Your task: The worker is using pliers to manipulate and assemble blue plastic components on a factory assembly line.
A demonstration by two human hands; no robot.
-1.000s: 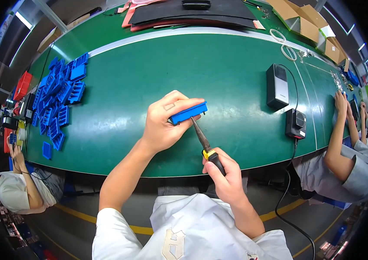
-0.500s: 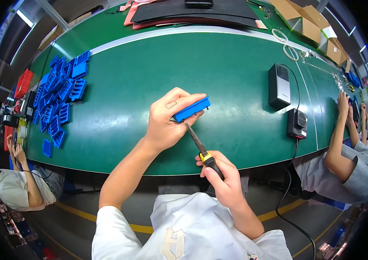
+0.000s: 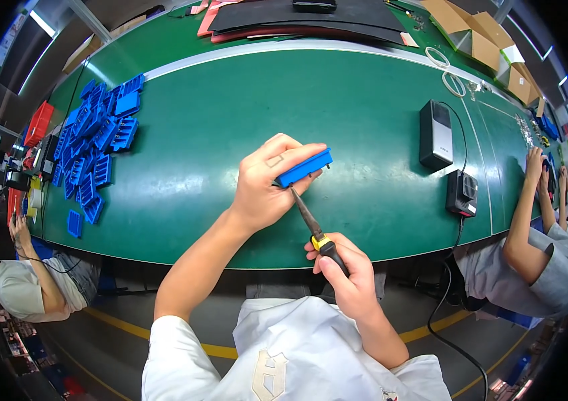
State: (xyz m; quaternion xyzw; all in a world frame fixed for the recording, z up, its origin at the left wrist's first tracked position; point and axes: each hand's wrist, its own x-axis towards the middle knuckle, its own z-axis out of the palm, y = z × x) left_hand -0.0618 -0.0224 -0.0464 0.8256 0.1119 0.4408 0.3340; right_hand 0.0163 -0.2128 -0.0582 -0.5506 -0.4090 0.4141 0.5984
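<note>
My left hand [image 3: 262, 182] is closed around a small blue plastic housing [image 3: 306, 167], holding it tilted above the table. Short dark pins stick out along the housing's lower edge. In my right hand [image 3: 347, 271] are long-nose pliers [image 3: 307, 217] with a dark tapering nose and black-and-yellow handles. Their tip meets the lower left end of the housing, beside my left fingers. Whether the jaws are closed on a pin is too small to tell. At the left of the table lies a heap of similar blue housings [image 3: 103, 123], with one single housing [image 3: 74, 223] nearer me.
The green table [image 3: 230, 93] spans the view. At right stand a black-and-grey box [image 3: 436, 135] and a black corded device [image 3: 462, 194]. Black sheets [image 3: 304, 20] and cardboard boxes [image 3: 478, 33] lie beyond the rail. Co-workers sit at left [image 3: 33, 284] and right [image 3: 528, 257].
The view has shifted slightly. Both hands keep their hold, and the pliers' tip stays at the housing's lower left end. The left co-worker's hands have moved a little.
</note>
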